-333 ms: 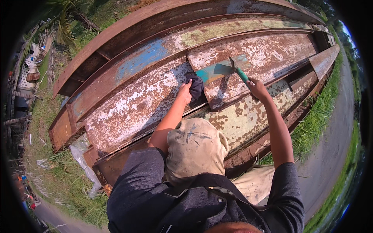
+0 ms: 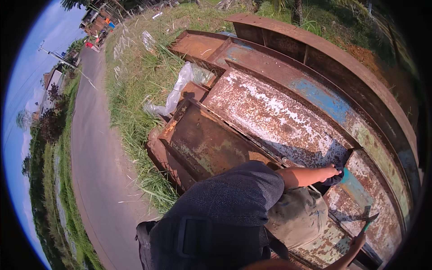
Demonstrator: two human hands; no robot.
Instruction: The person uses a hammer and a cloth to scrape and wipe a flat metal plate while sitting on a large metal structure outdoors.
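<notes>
At the lower right of the view, the left hand (image 2: 331,172) is closed on a bunched dark cloth (image 2: 334,179), located over the rusted steel beams (image 2: 270,105) at one end of a turquoise paint patch (image 2: 357,191). The right hand (image 2: 358,241) grips a green-handled hammer (image 2: 367,215). The hammer head is positioned near the opposite end of the patch; contact with the metal cannot be determined. A tan trouser leg (image 2: 299,218) is situated below the left forearm (image 2: 297,177). Beam surfaces carry flaking white, yellow and blue paint. A translucent plastic sheet (image 2: 177,92) lies at the beam ends, beside grass (image 2: 135,155) bordering a paved road (image 2: 94,148).
</notes>
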